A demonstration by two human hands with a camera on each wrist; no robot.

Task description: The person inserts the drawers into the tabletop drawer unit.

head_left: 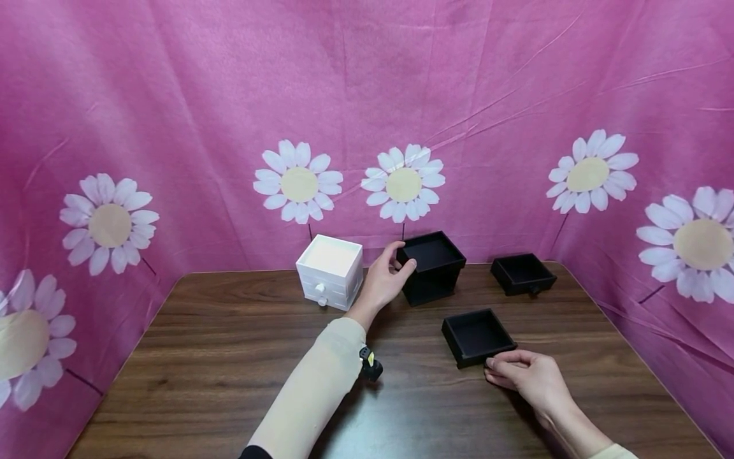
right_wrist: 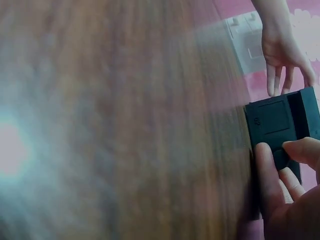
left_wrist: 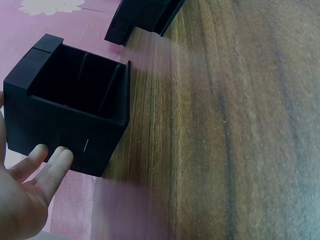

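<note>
My left hand (head_left: 385, 280) rests its fingers against the left side of a black mini drawer cabinet (left_wrist: 60, 120), its thumb by the top front edge. The cabinet's front is open, with a dark hollow inside. Nearer on the right, my right hand (head_left: 533, 382) pinches the front of a black drawer (head_left: 487, 356) between thumb and fingers. In the right wrist view the fingertips close around the small knob on the drawer front (right_wrist: 272, 116). The drawer is hollow and upright, in front of the cabinet and apart from it in the head view. Whether it touches the table cannot be told.
A second black drawer (head_left: 510, 285) with a knob sits at the back right of the wooden table (head_left: 218, 357). To the cabinet's left stands a white mini drawer cabinet (head_left: 327, 280) with knobs. Pink cloth (head_left: 201, 95) with daisies hangs behind and at both sides.
</note>
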